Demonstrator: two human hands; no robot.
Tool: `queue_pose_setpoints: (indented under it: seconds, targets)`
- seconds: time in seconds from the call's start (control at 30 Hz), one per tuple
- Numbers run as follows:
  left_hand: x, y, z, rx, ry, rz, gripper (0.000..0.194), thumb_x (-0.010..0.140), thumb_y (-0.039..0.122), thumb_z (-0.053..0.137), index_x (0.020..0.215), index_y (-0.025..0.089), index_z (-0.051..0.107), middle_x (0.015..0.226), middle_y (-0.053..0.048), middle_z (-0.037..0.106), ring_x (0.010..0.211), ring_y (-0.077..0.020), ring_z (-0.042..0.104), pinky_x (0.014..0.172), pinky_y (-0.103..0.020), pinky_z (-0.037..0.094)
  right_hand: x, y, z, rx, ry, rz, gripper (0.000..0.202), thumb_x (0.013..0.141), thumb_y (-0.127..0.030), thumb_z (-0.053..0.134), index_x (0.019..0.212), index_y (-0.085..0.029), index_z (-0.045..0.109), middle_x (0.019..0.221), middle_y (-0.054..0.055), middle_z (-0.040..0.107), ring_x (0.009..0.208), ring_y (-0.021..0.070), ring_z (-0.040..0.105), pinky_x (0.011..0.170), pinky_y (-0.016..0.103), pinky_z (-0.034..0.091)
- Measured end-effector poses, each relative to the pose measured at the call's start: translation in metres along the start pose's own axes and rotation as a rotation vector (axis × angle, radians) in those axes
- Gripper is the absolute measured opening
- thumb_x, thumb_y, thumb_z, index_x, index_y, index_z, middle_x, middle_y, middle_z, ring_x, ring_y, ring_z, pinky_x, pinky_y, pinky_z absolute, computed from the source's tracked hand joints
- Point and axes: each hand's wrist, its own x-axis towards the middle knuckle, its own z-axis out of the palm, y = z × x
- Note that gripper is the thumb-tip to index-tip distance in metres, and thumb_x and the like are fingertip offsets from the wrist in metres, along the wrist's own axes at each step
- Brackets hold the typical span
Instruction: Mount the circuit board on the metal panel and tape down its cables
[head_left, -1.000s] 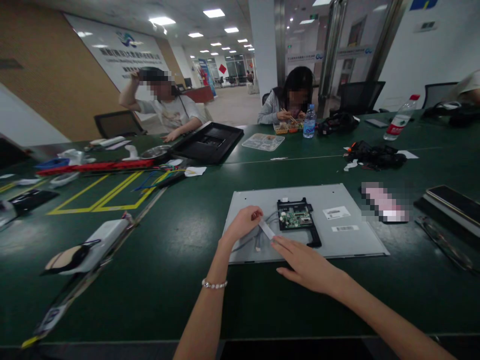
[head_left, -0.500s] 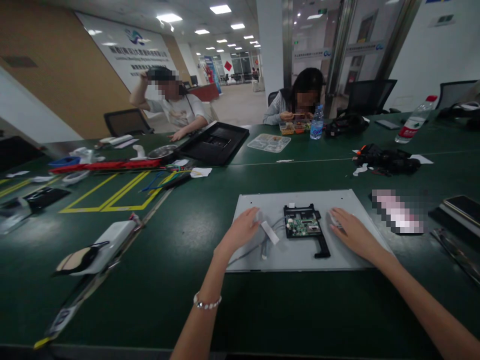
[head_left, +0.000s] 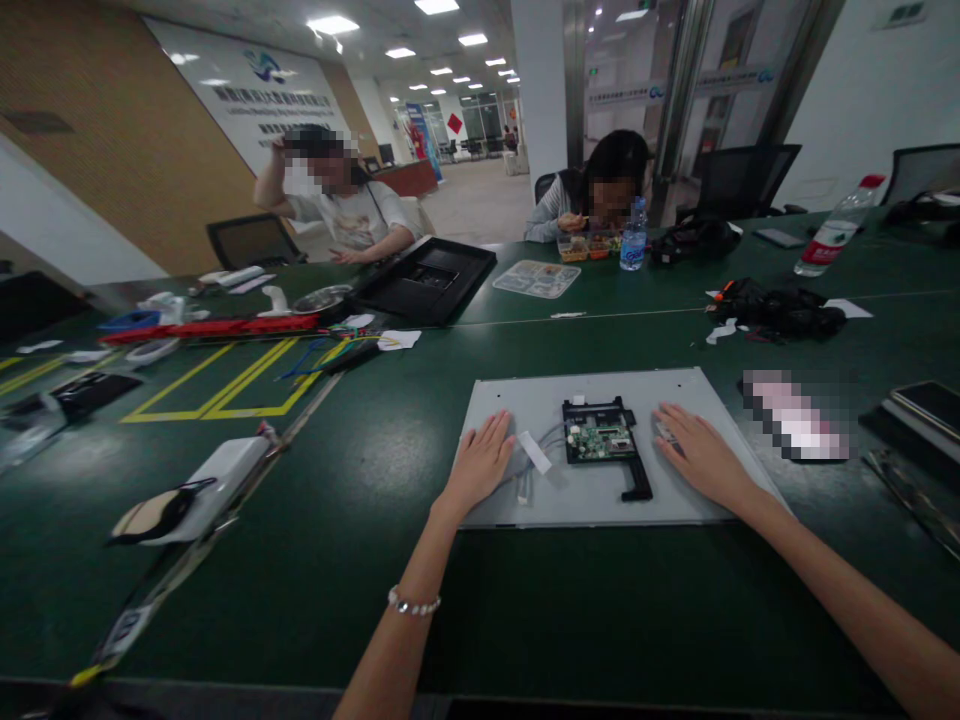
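Observation:
A flat grey panel [head_left: 540, 397] lies on the green table in front of me. At its middle sits a black bracket [head_left: 636, 482] framing a green circuit board [head_left: 602, 440]. My left hand [head_left: 482, 460] rests with fingers stretched out over the panel's left side, beside a grey cable [head_left: 552, 436] that carries a white label [head_left: 535, 452]. Over the right side lies my right hand [head_left: 697, 450], fingers extended, apart from the bracket. Neither hand grips anything; something small and pale under the right fingers is too unclear to name.
Right of the panel lies a blurred-out pink object [head_left: 799, 415], with a dark phone [head_left: 930, 408] beyond it. A white power strip-like box [head_left: 214, 490] is on the left. A black monitor shell [head_left: 427, 280] lies farther back, near two seated people. Two bottles [head_left: 634, 235] stand behind.
My left hand has flattened from a bent pose onto the panel's left side. The right hand's fingers have lowered and straightened slightly. The panel and board stay in place.

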Motion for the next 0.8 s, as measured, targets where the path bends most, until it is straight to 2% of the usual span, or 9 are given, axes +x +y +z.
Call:
queue_pose_setpoints:
  seconds: [0.13,0.2,0.3,0.43,0.5,0.6,0.7,0.8]
  targets:
    - [0.004,0.004,0.0,-0.034,0.015,-0.027,0.054,0.1,0.039,0.022,0.15,0.018,0.022,0.153,-0.013,0.029,0.143,-0.0234,0.022,0.113,-0.05,0.017,0.0,0.001,-0.001,-0.021,0.0,-0.004,0.053,0.095,-0.039,0.031,0.142,-0.016,0.041,0.148,0.014,0.04,0.138,0.0281,0.033,0.109,0.051,0.029]
    - [0.009,0.012,-0.004,-0.062,0.038,-0.054,0.056,0.099,0.039,0.024,0.149,0.013,0.021,0.152,-0.017,0.03,0.142,-0.0261,0.025,0.112,-0.05,0.021,-0.001,0.002,-0.001,-0.025,0.005,-0.005,0.053,0.096,-0.039,0.03,0.141,-0.015,0.041,0.148,0.014,0.04,0.138,0.0275,0.033,0.109,0.05,0.029]
    - [0.019,0.038,-0.015,-0.087,0.124,0.009,0.057,0.098,0.037,0.03,0.147,0.008,0.024,0.148,-0.02,0.035,0.138,-0.0265,0.034,0.11,-0.044,0.028,-0.002,0.002,-0.001,-0.018,0.006,-0.001,0.053,0.096,-0.04,0.03,0.141,-0.015,0.042,0.148,0.014,0.04,0.138,0.0276,0.033,0.11,0.051,0.029]
    - [0.031,0.081,-0.021,-0.07,0.166,0.189,0.046,0.097,0.035,0.036,0.136,0.013,0.043,0.141,-0.015,0.047,0.131,-0.0247,0.042,0.109,-0.04,0.031,-0.002,0.002,-0.002,0.009,-0.011,0.004,0.052,0.095,-0.039,0.032,0.141,-0.016,0.043,0.149,0.013,0.04,0.139,0.0272,0.032,0.11,0.051,0.028]
    - [0.033,0.096,-0.015,-0.069,0.171,0.235,0.043,0.096,0.034,0.038,0.134,0.015,0.046,0.14,-0.013,0.048,0.129,-0.0247,0.044,0.109,-0.042,0.031,-0.002,0.001,-0.004,0.025,-0.015,0.017,0.051,0.095,-0.039,0.033,0.139,-0.016,0.045,0.148,0.013,0.041,0.139,0.0273,0.032,0.11,0.051,0.028]
    - [0.028,0.105,-0.001,-0.086,0.192,0.279,0.042,0.096,0.033,0.039,0.135,0.016,0.045,0.143,-0.012,0.046,0.13,-0.024,0.044,0.11,-0.042,0.03,-0.002,-0.001,-0.008,0.077,0.022,0.036,0.051,0.094,-0.038,0.036,0.138,-0.015,0.045,0.147,0.014,0.042,0.136,0.0276,0.036,0.11,0.049,0.03]
    - [0.019,0.106,0.013,-0.076,0.198,0.312,0.042,0.096,0.033,0.04,0.135,0.017,0.045,0.145,-0.01,0.043,0.132,-0.0232,0.04,0.111,-0.045,0.027,0.0,-0.007,-0.014,0.175,0.161,0.05,0.048,0.093,-0.034,0.037,0.137,-0.016,0.045,0.148,0.013,0.041,0.134,0.0258,0.04,0.109,0.046,0.034]
    - [0.012,0.108,0.02,-0.033,0.21,0.32,0.042,0.095,0.034,0.043,0.134,0.02,0.044,0.144,-0.009,0.044,0.132,-0.0228,0.04,0.113,-0.048,0.022,0.011,-0.019,-0.019,0.234,0.253,-0.003,0.044,0.092,-0.031,0.04,0.134,-0.019,0.049,0.14,0.012,0.049,0.129,0.0251,0.046,0.108,0.046,0.036]
